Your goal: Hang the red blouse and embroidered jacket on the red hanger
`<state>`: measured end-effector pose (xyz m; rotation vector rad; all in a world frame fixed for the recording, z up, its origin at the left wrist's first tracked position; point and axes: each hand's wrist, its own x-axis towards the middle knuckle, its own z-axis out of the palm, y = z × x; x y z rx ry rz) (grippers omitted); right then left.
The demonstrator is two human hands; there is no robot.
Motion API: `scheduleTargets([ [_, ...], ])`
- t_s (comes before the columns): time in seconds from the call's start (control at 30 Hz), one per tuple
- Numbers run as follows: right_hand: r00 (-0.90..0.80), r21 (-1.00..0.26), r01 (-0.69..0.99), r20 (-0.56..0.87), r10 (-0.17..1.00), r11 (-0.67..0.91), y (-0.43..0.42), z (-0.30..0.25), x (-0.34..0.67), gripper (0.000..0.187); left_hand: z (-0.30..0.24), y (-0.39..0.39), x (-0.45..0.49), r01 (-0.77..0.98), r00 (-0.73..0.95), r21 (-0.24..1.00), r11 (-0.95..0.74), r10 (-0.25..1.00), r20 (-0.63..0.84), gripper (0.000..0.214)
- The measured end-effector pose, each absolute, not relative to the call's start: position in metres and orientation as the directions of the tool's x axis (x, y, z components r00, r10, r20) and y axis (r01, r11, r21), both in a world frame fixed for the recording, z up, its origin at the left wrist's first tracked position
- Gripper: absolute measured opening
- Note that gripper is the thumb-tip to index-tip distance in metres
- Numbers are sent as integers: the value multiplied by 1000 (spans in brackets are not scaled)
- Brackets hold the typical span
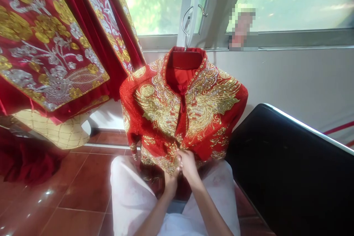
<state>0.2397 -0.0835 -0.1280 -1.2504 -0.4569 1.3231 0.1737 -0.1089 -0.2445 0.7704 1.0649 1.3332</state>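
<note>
Left hand [171, 181] and right hand [188, 163] hold the jacket [166, 118] (medallion [146, 90] unreadable).

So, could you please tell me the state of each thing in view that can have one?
Red jacket: on a hanger, parted at the neck.
Hanger hook: upright above the jacket.
Left hand: closed on the jacket's lower front edge, fingers mostly hidden.
Right hand: closed on that edge too.
Embroidered garment: hanging.
Window: cannot tell whether shut.
</note>
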Motion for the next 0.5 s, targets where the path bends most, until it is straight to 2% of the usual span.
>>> scheduleTargets([
  [0.23,275,-829,-525,-382,882,-195,-84,-125,243,29,-254,-102,173,-385,-55,912,143,983,-177,57],
  [0.5,217,-747,-624,-446,868,-228,-69,-128,233,25,-269,-71,181,-330,-87,942,54,992,-88,31],
])
